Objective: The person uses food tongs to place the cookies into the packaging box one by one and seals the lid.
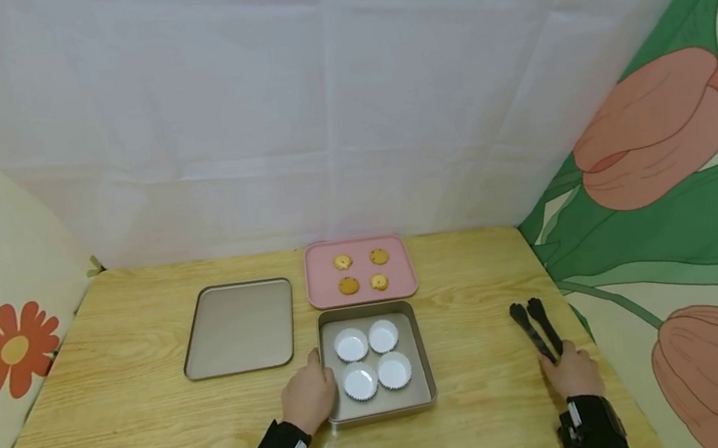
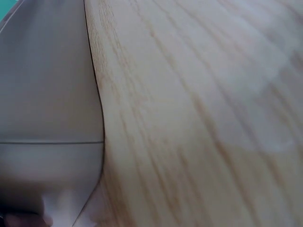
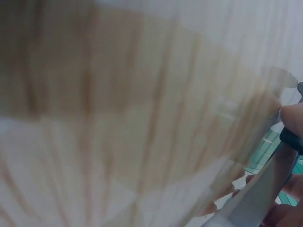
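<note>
A deep square baking pan (image 1: 427, 366) stands on the table, holding several white fluted paper cups (image 1: 361, 381). At its left wall is my left hand (image 1: 310, 397), gripping the side near the rim; in the left wrist view the pan's wall (image 2: 52, 94) fills the left edge, a fingertip (image 2: 26, 220) low in the corner. To the right, my right hand (image 1: 572, 371) holds black tongs (image 1: 545, 324), their two tips apart and pointing away from me. Fingers (image 3: 293, 118) wrap the tongs' handle (image 3: 265, 189) in the right wrist view.
Behind the pan lies a pink tray (image 1: 363, 296) with several small cookies (image 1: 349, 285) on it. A flat, shallow metal baking tray (image 1: 240, 330) is at the left. A white cloth backdrop (image 1: 250, 117) hangs along the table's far edge, with printed panels at both sides.
</note>
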The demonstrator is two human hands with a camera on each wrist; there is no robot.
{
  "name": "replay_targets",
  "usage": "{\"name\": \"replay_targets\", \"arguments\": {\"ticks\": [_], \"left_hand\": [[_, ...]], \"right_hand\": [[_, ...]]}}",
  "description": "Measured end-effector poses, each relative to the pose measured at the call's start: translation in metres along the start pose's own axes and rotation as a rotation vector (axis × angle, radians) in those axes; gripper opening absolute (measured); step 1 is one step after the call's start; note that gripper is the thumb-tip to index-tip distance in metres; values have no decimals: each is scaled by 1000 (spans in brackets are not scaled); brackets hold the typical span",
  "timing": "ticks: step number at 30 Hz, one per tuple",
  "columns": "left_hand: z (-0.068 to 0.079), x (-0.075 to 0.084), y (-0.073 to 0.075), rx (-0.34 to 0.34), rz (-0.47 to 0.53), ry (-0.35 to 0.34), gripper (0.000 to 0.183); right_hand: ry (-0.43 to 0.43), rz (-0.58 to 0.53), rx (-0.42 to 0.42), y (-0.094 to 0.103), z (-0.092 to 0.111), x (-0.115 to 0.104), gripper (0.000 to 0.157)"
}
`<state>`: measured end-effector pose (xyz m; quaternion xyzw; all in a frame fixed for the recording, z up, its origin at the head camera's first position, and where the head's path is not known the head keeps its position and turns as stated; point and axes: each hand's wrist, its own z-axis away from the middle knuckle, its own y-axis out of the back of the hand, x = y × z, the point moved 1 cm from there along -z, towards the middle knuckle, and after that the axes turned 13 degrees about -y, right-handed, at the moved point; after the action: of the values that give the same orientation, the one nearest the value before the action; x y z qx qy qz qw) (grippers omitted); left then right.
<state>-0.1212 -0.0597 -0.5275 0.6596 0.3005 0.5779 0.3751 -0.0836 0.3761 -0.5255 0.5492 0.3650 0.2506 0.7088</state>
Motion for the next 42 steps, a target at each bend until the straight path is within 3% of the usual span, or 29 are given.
{"name": "replay_targets", "arguments": {"ticks": [6,11,16,22,27,32,42], "left_hand": [[-2,-2,2,-2,-3,14,49],[-3,-2,4,5,-4,19,49],[-5,-2,5,19,-10,19,48],[-5,-2,2,39,-8,20,46],[-5,-1,0,48,-5,20,45],[-3,2,-3,71,-8,5,45],[5,5,-4,64,-16,6,45]], "right_hand": [[13,-2,-19,2,-3,-10,64],[80,-57,-30,10,-4,-28,64],[179,-100,-31,23,-6,-63,66],[381,-133,31,38,-15,-124,65],[502,-50,61,41,-24,-178,63],[542,51,48,38,-32,-221,62],[541,206,-4,10,-35,-258,56]]}}
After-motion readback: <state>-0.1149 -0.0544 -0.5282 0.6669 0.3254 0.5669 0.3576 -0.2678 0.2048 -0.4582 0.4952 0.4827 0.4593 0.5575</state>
